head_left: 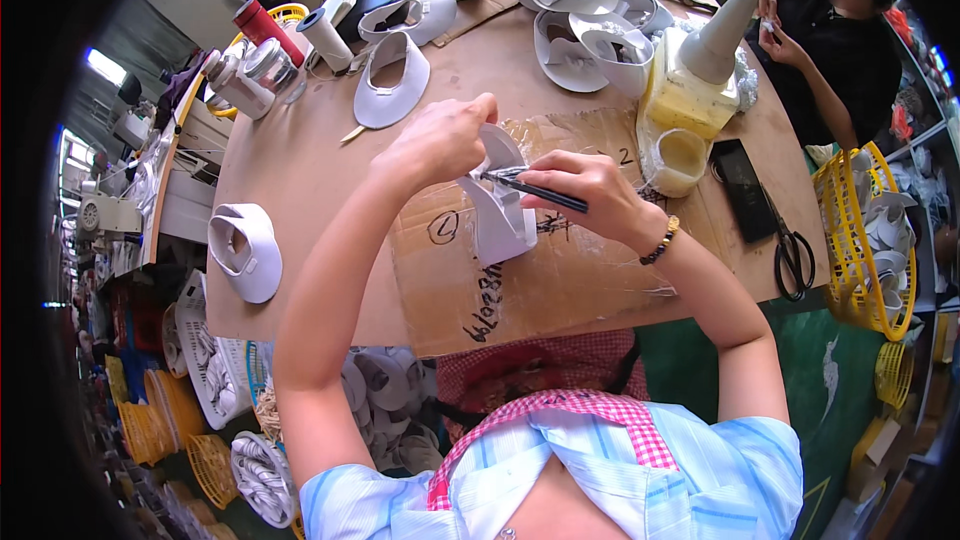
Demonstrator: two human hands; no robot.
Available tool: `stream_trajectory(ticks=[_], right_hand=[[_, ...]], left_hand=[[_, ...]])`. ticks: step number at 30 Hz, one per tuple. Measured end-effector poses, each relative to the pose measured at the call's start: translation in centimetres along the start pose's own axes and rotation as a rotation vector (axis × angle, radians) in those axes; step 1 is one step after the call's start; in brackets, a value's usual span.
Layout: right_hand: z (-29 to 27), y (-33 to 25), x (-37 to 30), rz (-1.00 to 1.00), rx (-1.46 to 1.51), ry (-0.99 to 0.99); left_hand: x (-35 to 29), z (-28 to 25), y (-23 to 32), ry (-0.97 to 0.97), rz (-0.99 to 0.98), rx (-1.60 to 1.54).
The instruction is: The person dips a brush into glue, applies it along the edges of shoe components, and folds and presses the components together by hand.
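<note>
Over the cardboard sheet, a white shoe upper [500, 225] is held up, its curved edge facing me. My left hand [440, 143] is closed on the upper's far left edge, fingers mostly hidden behind the knuckles. A slim dark pen-like tool [552, 195] is pinched in my right hand [592, 190], and its tip meets the inner part of the upper; whether it is tweezers or a blade I cannot tell. Under both hands lies the brown cardboard sheet [430, 290] with handwritten marks.
More white uppers [245, 255] lie at the left and in a pile [590, 35] at the back. A glue container [690, 90] stands right of my hands, near a black phone [742, 190] and scissors [795, 265]. A co-worker [830, 50] sits far right, beside a yellow basket [850, 250].
</note>
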State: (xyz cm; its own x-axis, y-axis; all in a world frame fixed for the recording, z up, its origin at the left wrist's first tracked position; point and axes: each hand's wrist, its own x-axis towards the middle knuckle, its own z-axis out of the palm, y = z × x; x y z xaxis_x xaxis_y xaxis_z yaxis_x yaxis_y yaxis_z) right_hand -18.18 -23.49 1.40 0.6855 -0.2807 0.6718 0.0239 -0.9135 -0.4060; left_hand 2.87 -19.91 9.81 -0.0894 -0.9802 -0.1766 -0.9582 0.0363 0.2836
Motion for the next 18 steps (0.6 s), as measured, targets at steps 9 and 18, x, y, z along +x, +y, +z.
stream_trajectory(ticks=[9,18], right_hand=[[1.4,1.0,0.7,0.029,0.004,-0.139],[-0.9,-2.5,0.0,0.222,0.346,-0.220]], left_hand=[[-0.4,1.3,0.4,0.091,0.097,0.002],[-5.3,1.3,1.7,0.204,0.160,-0.016]])
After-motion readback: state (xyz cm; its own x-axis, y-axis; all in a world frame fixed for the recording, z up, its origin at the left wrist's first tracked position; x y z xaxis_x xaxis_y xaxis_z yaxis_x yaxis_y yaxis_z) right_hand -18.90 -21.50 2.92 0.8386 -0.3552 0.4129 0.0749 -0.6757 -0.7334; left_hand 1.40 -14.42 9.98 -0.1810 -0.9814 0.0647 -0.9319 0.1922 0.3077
